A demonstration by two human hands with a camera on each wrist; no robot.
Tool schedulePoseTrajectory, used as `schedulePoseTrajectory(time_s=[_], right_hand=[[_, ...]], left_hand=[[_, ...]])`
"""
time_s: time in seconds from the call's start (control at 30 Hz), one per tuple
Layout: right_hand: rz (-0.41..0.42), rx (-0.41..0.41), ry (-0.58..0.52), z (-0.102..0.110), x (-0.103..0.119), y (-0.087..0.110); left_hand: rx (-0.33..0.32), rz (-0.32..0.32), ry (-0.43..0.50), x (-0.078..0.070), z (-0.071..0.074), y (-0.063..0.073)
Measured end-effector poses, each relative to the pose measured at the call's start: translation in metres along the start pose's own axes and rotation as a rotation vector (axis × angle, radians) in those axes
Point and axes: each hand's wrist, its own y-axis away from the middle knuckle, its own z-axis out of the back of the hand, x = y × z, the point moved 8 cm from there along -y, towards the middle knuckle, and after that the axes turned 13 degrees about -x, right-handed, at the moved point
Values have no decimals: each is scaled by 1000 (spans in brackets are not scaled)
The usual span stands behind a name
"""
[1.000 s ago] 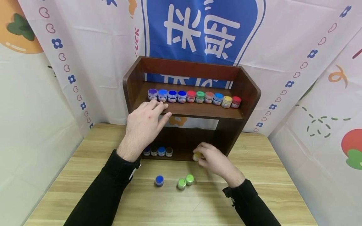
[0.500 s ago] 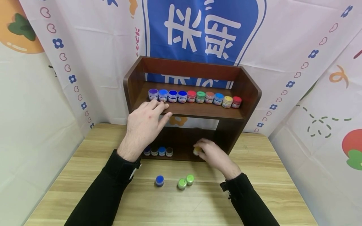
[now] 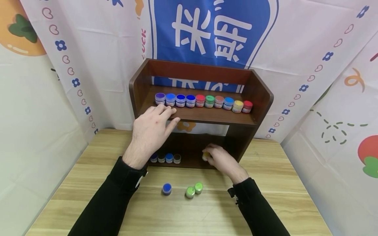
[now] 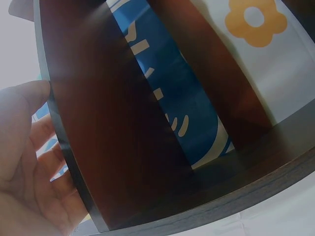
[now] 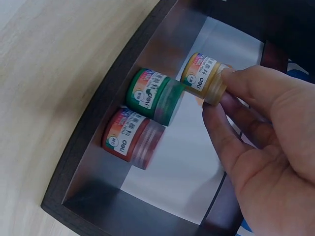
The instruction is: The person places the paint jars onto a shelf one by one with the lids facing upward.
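Between thumb and fingers, my right hand pinches a small yellow paint jar at its lid, inside the lower shelf's right part. Beside that jar in the right wrist view stand a green paint jar and a brownish-red paint jar; my hand hides both in the head view. My left hand rests over the front edge of the upper shelf board. Its thumb touches that edge in the left wrist view, and the fingers lie on the board's upper side.
The dark brown wooden rack carries a row of several paint jars on top. Several more jars stand at the lower left. A blue jar and two light green jars stand on the table in front.
My right hand has moved the yellow paint jar slightly back, deeper over the lower shelf. My left hand has stayed at the upper shelf's edge.
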Motion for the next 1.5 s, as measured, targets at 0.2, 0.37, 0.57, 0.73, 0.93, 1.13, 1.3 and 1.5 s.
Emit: schedulePoseTrajectory(time_s=[0.2,0.37,0.57,0.73,0.93,1.13,1.3,1.5], right_hand=[[27,7,24,-4,-1,1],[28,16,43,-7,-5,4],[44,18,64,-11,-9,7],[33,22,77,-15,-13,9],[35,15,92,-12,-12,10],[78,-26,39,-4,4,18],[107,-15,24,-5,16,29],[132,26,2,-8,29,44]], left_hand=[[3,-1,-1,0,0,0],[-1,0,0,0,1,0],[-3,0,-2,0,1,0],[-3,-1,-3,0,0,0],[-4,0,-5,1,0,1],[-4,-3,-7,0,0,1],[-10,-3,-7,0,1,0],[-10,-2,-6,0,1,0]])
